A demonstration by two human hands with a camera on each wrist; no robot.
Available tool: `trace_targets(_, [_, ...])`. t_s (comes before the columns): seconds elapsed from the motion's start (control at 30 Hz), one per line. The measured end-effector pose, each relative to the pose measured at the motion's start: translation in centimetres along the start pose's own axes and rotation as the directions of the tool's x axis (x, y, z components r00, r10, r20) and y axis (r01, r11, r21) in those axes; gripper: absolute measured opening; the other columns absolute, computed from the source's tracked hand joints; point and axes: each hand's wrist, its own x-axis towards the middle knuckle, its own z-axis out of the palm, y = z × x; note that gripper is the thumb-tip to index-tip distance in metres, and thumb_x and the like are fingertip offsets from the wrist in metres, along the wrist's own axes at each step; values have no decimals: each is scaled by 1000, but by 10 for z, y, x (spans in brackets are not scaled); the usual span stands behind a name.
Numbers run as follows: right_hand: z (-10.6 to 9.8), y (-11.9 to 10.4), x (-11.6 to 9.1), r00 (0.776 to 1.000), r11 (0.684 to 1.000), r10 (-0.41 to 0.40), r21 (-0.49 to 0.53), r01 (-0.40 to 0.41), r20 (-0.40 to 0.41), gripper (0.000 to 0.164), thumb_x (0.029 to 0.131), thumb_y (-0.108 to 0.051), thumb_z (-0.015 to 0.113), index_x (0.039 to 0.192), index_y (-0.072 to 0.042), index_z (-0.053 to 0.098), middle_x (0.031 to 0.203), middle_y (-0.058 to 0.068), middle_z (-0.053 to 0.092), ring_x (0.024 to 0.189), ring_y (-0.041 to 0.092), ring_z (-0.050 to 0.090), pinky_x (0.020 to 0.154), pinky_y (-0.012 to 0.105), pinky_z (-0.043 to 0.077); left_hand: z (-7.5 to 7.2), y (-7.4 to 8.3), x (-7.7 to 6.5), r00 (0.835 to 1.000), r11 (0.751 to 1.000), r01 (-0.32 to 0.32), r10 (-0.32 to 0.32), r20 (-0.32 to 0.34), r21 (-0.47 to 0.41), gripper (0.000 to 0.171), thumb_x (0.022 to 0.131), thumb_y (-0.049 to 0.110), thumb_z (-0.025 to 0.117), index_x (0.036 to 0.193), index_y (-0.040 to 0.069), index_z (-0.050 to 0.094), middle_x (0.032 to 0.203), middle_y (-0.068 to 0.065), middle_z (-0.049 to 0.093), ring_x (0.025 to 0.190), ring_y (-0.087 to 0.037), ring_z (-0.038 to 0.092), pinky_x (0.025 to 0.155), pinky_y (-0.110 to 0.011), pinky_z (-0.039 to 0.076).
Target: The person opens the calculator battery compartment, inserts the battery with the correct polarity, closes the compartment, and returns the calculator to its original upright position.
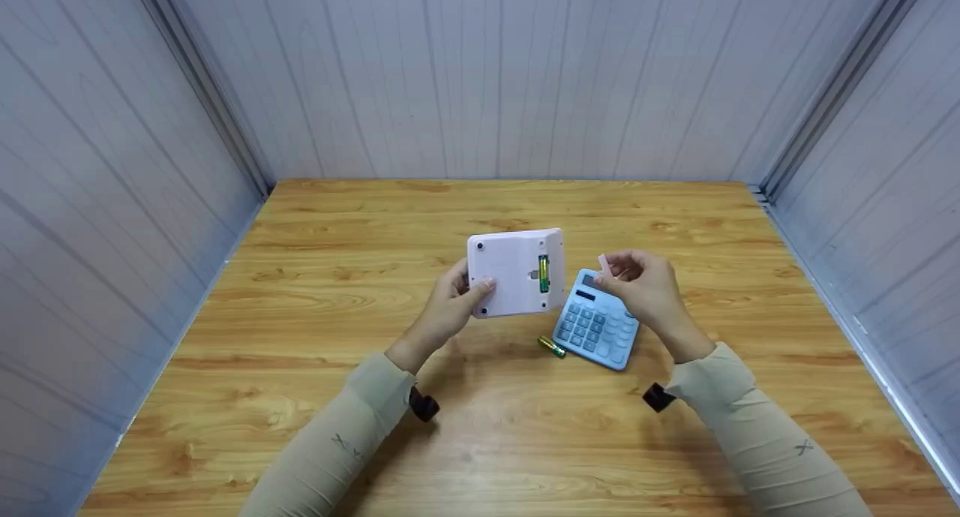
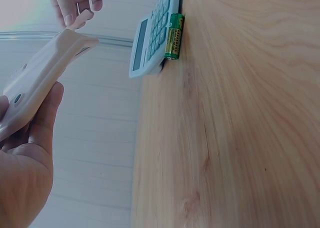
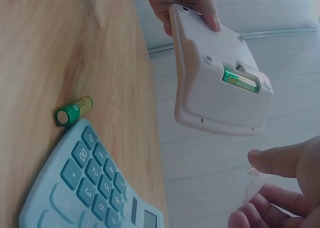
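Note:
My left hand (image 1: 448,301) grips a pale pink calculator (image 1: 510,273) by its edge, thumb on the back, with the underside facing me. In that back, an uncovered compartment holds a green and gold battery (image 3: 240,81). Off to the right, my right hand (image 1: 646,288) pinches a small pink battery cover (image 1: 604,265) between thumb and fingers, apart from the calculator. Below that hand a blue calculator (image 1: 592,337) lies face up on the table. A second green and gold battery (image 1: 552,347) rests on the table beside the blue calculator's lower left edge.
The wooden table (image 1: 337,247) is enclosed by pale panelled walls (image 1: 495,82) at the back and both sides. Dark wrist cameras (image 1: 424,406) sit at both cuffs, close above the tabletop.

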Motion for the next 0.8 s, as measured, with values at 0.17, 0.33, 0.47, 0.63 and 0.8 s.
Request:
trace_targets(0.17, [3, -5, -3, 1000, 999, 25, 25, -25, 14, 34, 94, -9, 84, 124, 4, 74, 103, 10, 69, 91, 19, 60, 75, 17, 52, 0, 0, 0, 1000, 1000, 4, -4, -3, 0, 43, 111, 10, 59, 152, -2, 53, 136, -27, 70, 122, -34, 73, 95, -49, 66])
trace_targets(0.33, [8, -8, -4, 999, 998, 39, 51, -40, 21, 34, 95, -10, 84, 125, 3, 74, 104, 8, 69, 92, 18, 59, 77, 18, 52, 0, 0, 0, 1000, 1000, -8, 8, -9, 8, 42, 111, 9, 60, 151, -2, 53, 135, -27, 70, 122, -34, 73, 95, -48, 66])
trace_targets(0.47, [12, -10, -4, 999, 997, 34, 69, -35, 21, 34, 95, -9, 84, 124, 5, 74, 103, 6, 69, 92, 17, 59, 78, 18, 51, 1, 0, 0, 1000, 1000, -8, 8, -16, -1, 41, 110, 8, 59, 150, -3, 54, 135, -27, 70, 121, -33, 73, 96, -47, 66])
trace_targets(0.63, [18, -13, -6, 999, 993, 40, 107, -42, 19, 34, 94, -7, 84, 124, 6, 74, 101, 5, 68, 90, 14, 59, 75, 17, 52, 1, 0, 1, 1000, 1000, -8, 9, -26, 2, 40, 110, 6, 60, 148, -4, 55, 133, -28, 71, 119, -32, 74, 95, -47, 66])
trace_targets(0.8, [24, -18, -8, 999, 986, 43, 162, -48, 33, 34, 93, -6, 84, 123, 7, 74, 99, 4, 67, 89, 14, 59, 75, 17, 52, 3, 0, 1, 999, 1000, -1, 1, -33, -5, 41, 109, 6, 60, 148, -4, 55, 132, -28, 72, 118, -30, 74, 94, -46, 67])
